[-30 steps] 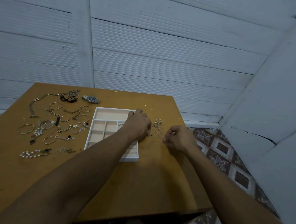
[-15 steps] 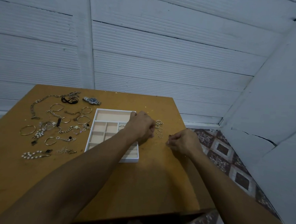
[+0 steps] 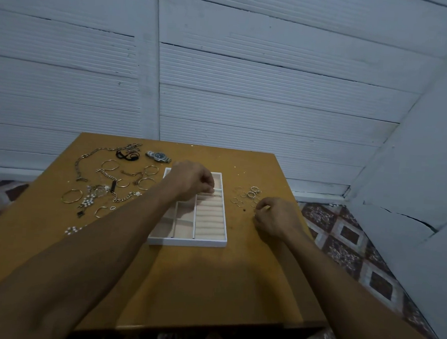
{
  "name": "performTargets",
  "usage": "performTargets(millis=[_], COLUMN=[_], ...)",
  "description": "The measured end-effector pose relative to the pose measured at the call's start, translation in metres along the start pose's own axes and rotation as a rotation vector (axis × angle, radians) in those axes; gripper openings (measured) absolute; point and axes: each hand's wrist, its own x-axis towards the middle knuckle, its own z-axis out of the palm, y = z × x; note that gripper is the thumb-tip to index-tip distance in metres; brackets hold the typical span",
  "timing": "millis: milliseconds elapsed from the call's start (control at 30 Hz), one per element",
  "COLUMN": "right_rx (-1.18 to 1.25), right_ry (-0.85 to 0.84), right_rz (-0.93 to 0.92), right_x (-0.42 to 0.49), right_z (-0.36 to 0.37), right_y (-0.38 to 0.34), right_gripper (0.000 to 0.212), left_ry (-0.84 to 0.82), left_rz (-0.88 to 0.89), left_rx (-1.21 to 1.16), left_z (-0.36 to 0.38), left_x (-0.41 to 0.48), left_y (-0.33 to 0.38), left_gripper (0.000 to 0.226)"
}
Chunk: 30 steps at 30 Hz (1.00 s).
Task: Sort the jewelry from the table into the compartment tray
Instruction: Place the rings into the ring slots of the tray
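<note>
The left hand (image 3: 190, 179) hangs over the far end of the compartment tray (image 3: 186, 243). Its fingers are curled, with the tips down at the far end of the tray's column of padded ring rolls (image 3: 210, 221). Whether they pinch anything is too small to tell. The right hand (image 3: 277, 217) rests on the tabletop (image 3: 210, 286) to the right of the tray, fingers curled in and thumb against forefinger. A small bright speck shows at the fingertips, but I cannot tell if it is a ring in its grasp.

Just beyond that hand, still right of the tray, a loose cluster of thin rings (image 3: 247, 197) lies on the wood. The tray's other compartments, left of the ring rolls, show only pale lining where the forearm does not cover them.

Left of the tray lies the rest of the jewelry: bangles (image 3: 71, 196), chain bracelets (image 3: 122, 197), a long chain necklace (image 3: 87, 158) and pearl pieces (image 3: 88, 201). Beyond the tray's far left corner sits a wristwatch (image 3: 158, 156), with a black looped piece (image 3: 126, 155) beside it.

Behind the tray stands a white plank wall (image 3: 248, 92), and to its right lies patterned floor tile (image 3: 343, 242).
</note>
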Motion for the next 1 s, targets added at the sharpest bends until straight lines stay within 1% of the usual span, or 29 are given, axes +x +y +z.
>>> performTargets(millis=[67, 100, 167, 233, 400, 467, 567, 633, 667, 800, 867, 1000], right_rx=[-0.028, -0.048, -0.081, -0.083, -0.049, -0.032, 0.028, 0.064, 0.065, 0.009, 0.023, 0.027], right_ry=[-0.002, -0.01, -0.03, -0.058, -0.115, -0.123, -0.181, -0.2, -0.198, -0.151, -0.128, -0.095], right_rz=[-0.001, -0.011, -0.027, -0.013, 0.006, 0.023, 0.028, 0.036, 0.038, 0.011, 0.02, 0.019], right_x=[-0.001, -0.001, -0.001, 0.0, 0.001, 0.0, 0.0, 0.001, 0.001, 0.002, 0.002, 0.0], right_z=[0.0, 0.0, 0.001, 0.001, 0.0, -0.001, -0.002, -0.003, -0.004, -0.001, 0.001, 0.004], right_y=[-0.003, -0.004, -0.004, -0.005, -0.008, -0.008, -0.008, -0.007, -0.007, -0.009, -0.009, -0.012], right_gripper=[0.007, 0.004, 0.008, 0.006, 0.007, 0.006, 0.001, 0.002, 0.002, 0.01, 0.01, 0.015], left_ry=[0.004, -0.001, -0.021, -0.038, -0.037, -0.019, -0.02, -0.032, -0.042, -0.089, -0.081, -0.021], left_rz=[-0.004, 0.0, 0.012, 0.012, 0.001, -0.001, -0.006, -0.004, 0.002, 0.038, 0.059, 0.066], left_rx=[0.084, 0.124, 0.197, 0.234, 0.258, 0.239, 0.2, 0.186, 0.184, 0.25, 0.269, 0.211], left_z=[0.0, 0.0, 0.003, 0.009, 0.021, 0.022, 0.02, 0.019, 0.018, 0.013, 0.013, 0.017], left_x=[-0.001, 0.0, -0.001, 0.0, -0.003, -0.004, -0.004, -0.004, -0.004, -0.008, -0.01, -0.015], left_y=[-0.001, -0.001, -0.001, -0.001, 0.003, 0.003, 0.002, 0.001, 0.001, -0.002, -0.004, -0.003], left_gripper=[0.02, 0.021, 0.022, 0.021, 0.019, 0.018, 0.018, 0.017, 0.017, 0.021, 0.022, 0.022])
